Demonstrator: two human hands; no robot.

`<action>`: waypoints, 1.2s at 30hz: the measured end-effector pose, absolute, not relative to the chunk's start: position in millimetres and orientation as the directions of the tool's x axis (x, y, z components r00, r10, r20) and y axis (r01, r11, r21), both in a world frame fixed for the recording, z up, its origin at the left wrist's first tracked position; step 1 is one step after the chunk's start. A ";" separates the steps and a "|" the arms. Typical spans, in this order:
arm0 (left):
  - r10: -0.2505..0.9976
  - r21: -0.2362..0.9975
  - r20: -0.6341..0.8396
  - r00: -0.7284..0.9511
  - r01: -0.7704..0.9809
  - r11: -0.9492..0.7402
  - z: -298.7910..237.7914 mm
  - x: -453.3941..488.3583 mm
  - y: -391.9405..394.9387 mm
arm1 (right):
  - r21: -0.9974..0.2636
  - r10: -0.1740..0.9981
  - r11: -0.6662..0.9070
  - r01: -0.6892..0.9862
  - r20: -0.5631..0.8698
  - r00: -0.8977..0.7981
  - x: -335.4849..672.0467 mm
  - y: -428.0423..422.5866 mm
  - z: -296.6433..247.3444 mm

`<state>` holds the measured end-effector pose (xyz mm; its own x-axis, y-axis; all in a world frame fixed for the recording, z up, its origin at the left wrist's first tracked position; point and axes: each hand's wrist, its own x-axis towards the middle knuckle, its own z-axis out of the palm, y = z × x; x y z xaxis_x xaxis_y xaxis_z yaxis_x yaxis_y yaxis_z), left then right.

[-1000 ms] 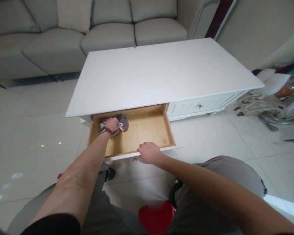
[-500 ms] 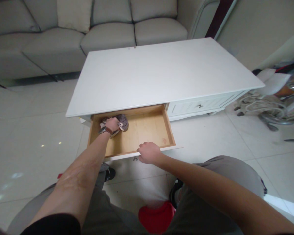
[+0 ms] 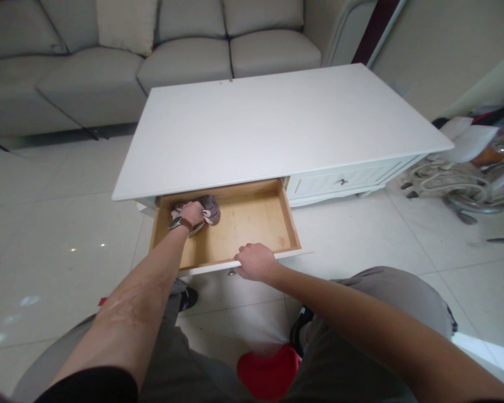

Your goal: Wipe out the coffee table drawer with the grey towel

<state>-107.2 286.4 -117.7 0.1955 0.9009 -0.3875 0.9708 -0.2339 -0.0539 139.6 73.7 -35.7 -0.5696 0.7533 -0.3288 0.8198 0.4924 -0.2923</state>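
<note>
Tiled floor (image 3: 67, 184) and a grey sofa (image 3: 185, 61) carrying a pale cushion (image 3: 126, 25) form the background, with a white tabletop (image 3: 277, 123) standing in front of the sofa. Below its near edge we record two drawers: the right-hand front (image 3: 319, 183) is closed, while the left drawer (image 3: 252, 224) is pulled out, showing bare wood inside.

We locate the bunched cloth (image 3: 211, 208) in the left part of the open drawer, toward its far corner. It lies under and around our left hand (image 3: 192, 212), with a darker fold showing beyond the fingers, to the right and on the far side. We find that hand closed on the cloth, its fingertips hidden among the folds. A watch (image 3: 180, 223) with a brown strap sits on the same wrist.

Our right hand (image 3: 256, 262) is clamped over the top edge of the drawer's front, just right of the metal knob (image 3: 232, 272), well apart from the cloth. Between our feet we note a red object (image 3: 269, 372), only partly visible and not identifiable.

Compared with the frame half a second ago, we see both hands and the cloth in the same places, and the drawer pulled out equally far; only the camera's view has shifted very slightly.
</note>
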 end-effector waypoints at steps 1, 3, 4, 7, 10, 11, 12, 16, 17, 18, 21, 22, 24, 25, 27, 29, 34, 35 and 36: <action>0.901 -0.054 -0.389 0.195 0.971 -0.234 -117.7 -107.4 286.5 | -0.292 0.754 0.492 0.820 -0.327 -0.569 139.6 73.5 -35.6; 0.899 -0.056 -0.391 0.199 0.970 -0.238 -118.1 -107.8 286.8 | -0.291 0.756 0.493 0.820 -0.323 -0.570 139.5 73.0 -36.0; 0.897 -0.055 -0.392 0.202 0.969 -0.242 -118.6 -108.1 287.1 | -0.291 0.756 0.495 0.819 -0.322 -0.570 139.4 72.8 -36.4; 0.899 -0.058 -0.386 0.205 0.968 -0.246 -120.5 -108.8 287.8 | -0.290 0.755 0.497 0.818 -0.321 -0.572 139.3 72.2 -38.0; 0.905 -0.067 -0.376 0.200 0.968 -0.241 -122.2 -109.1 288.1 | -0.289 0.754 0.498 0.817 -0.322 -0.573 139.2 72.3 -38.6; 0.906 -0.068 -0.375 0.198 0.968 -0.240 -122.4 -109.0 288.1 | -0.289 0.753 0.497 0.818 -0.325 -0.572 139.2 72.4 -38.6; 0.905 -0.066 -0.376 0.198 0.969 -0.240 -122.5 -108.9 288.1 | -0.289 0.752 0.497 0.818 -0.327 -0.572 139.2 72.6 -38.4; 0.904 -0.060 -0.376 0.206 0.967 -0.246 -123.0 -109.4 288.7 | -0.289 0.753 0.498 0.817 -0.324 -0.573 139.2 73.2 -38.0; 0.904 -0.061 -0.373 0.208 0.967 -0.247 -123.4 -109.9 289.0 | -0.290 0.753 0.500 0.816 -0.319 -0.575 139.3 73.3 -38.1; 0.905 -0.061 -0.370 0.210 0.967 -0.249 -123.8 -110.4 289.3 | -0.291 0.754 0.501 0.815 -0.315 -0.576 139.3 73.3 -38.3; 0.905 -0.068 -0.367 0.215 0.964 -0.257 -123.9 -110.5 289.3 | -0.293 0.753 0.503 0.813 -0.314 -0.579 139.4 73.2 -39.1; 0.905 -0.073 -0.367 0.216 0.963 -0.259 -123.3 -109.3 288.7 | -0.294 0.753 0.502 0.814 -0.314 -0.578 139.4 73.2 -39.4; 0.906 -0.078 -0.362 0.218 0.962 -0.263 -121.0 -104.2 286.6 | -0.294 0.755 0.500 0.815 -0.312 -0.576 139.5 73.0 -39.7; 0.907 -0.076 -0.359 0.221 0.962 -0.264 -119.7 -100.2 285.3 | -0.293 0.757 0.500 0.815 -0.310 -0.576 139.5 72.9 -39.7; 0.906 -0.063 -0.353 0.234 0.960 -0.273 -117.2 -90.2 282.7 | -0.293 0.759 0.500 0.815 -0.306 -0.575 139.6 72.6 -39.7; 0.903 -0.056 -0.347 0.252 0.956 -0.288 -115.4 -79.1 281.0 | -0.294 0.759 0.500 0.815 -0.304 -0.576 139.7 72.5 -39.5; 0.895 -0.028 -0.333 0.296 0.946 -0.324 -112.2 -53.4 281.5 | -0.299 0.764 0.490 0.819 -0.305 -0.569 139.9 72.8 -40.7; 0.893 -0.024 -0.335 0.301 0.944 -0.328 -111.3 -48.3 281.9 | -0.298 0.766 0.490 0.819 -0.302 -0.568 139.9 72.8 -41.3; 0.890 -0.021 -0.338 0.305 0.943 -0.332 -110.2 -42.8 282.1 | -0.298 0.766 0.492 0.818 -0.300 -0.569 139.9 72.8 -41.8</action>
<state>-42.8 282.1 -110.2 0.3054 0.8902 -0.3381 0.9432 -0.3315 -0.0208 139.9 72.8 -41.8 -0.5692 0.7656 -0.2998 0.8182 0.4918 -0.2977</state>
